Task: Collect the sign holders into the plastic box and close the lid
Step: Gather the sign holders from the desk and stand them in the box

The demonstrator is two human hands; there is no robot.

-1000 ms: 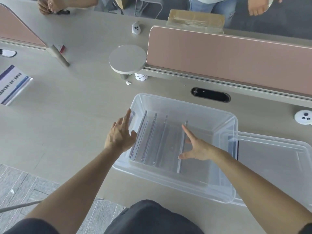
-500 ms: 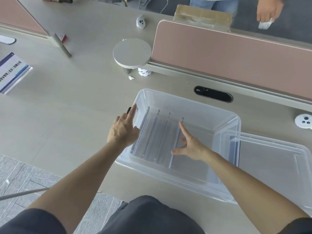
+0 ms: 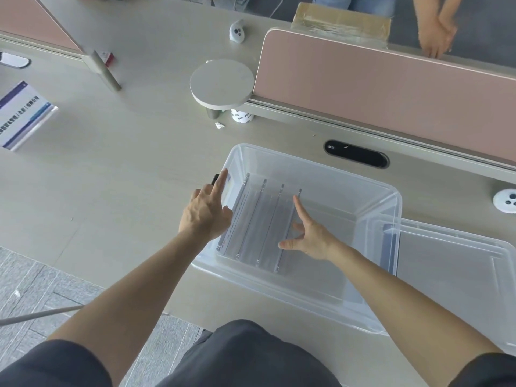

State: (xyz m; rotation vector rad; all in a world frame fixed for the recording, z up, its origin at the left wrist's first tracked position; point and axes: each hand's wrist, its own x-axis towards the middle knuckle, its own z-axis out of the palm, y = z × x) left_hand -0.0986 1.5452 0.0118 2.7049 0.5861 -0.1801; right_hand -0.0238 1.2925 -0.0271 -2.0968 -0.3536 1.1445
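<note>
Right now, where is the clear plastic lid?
In the head view the clear plastic lid lies flat on the beige table, at the right, beside the right end of the transparent plastic box.

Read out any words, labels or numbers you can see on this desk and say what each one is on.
No text can be quoted with confidence.
Printed sign holder, left on the desk: Chinese characters beside blue stripes, too blurred.
White cup under the round shelf: black marks, too small.
Red and white packet: print too small.
Plastic box, lid, clear sign holders: no readable text.
</note>
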